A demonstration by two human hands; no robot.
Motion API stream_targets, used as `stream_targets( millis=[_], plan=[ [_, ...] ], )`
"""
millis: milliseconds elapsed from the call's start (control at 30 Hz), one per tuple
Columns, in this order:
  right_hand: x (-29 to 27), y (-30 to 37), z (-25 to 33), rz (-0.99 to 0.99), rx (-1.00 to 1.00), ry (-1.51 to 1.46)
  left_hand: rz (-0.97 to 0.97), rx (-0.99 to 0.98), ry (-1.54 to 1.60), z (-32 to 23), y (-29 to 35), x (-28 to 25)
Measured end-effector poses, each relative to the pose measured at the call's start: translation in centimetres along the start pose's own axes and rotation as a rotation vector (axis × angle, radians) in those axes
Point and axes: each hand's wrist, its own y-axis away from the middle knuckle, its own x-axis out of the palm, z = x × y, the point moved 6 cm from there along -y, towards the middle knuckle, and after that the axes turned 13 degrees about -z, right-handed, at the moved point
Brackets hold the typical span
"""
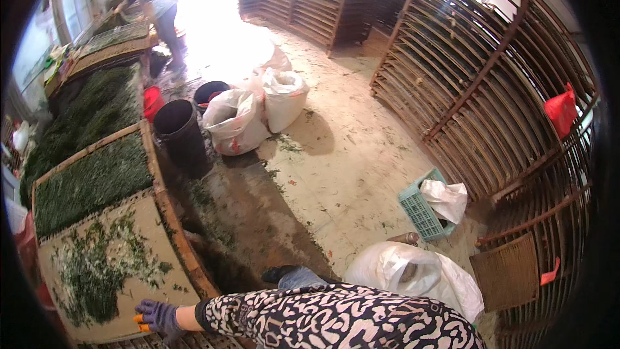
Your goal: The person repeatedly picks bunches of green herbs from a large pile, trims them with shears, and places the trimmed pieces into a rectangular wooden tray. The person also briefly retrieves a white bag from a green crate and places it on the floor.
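My right hand [158,320], in a purple-grey glove with orange fingertips, reaches left across the near edge of a pale flat tray [174,294]. Its fingers look spread and slightly bent, touching or just over the tray's surface; nothing shows inside them. Shredded dark green leaves [97,265] with whitish bits lie in a loose patch on that tray, beyond my fingers. A patterned black-and-pink sleeve covers my arm. My left hand is out of view. Just past the pale tray is another tray evenly covered with green leaves [93,181], with a larger leaf heap [90,113] behind it.
Black bucket [177,132], red bucket [152,103] and open white sacks [236,123] stand beside the trays. A green crate [423,207] and white sack [413,271] sit right, before tall slatted racks [478,84]. Another person [161,10] bends over trays at the far left.
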Motion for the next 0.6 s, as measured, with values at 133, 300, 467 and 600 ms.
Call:
stream_targets(
  millis=[133,300,467,600],
  plan=[
    [-2.3,-1.4,2.8,-0.005,-0.091,0.235,-0.041,-0.189,0.017,5.1,5.0,-4.3],
    [-5.2,-3.6,5.9,0.224,-0.213,0.532,-0.069,-0.293,-0.233,5.2,17.4,-6.0],
    [-2.8,-7.5,9.7,0.370,-0.046,0.610,0.149,-0.643,-0.391,2.8,26.3,-4.8],
    [8.8,-5.7,20.6,0.671,-0.149,0.048,0.119,-0.806,-0.396,5.6,29.1,-6.8]
  ],
)
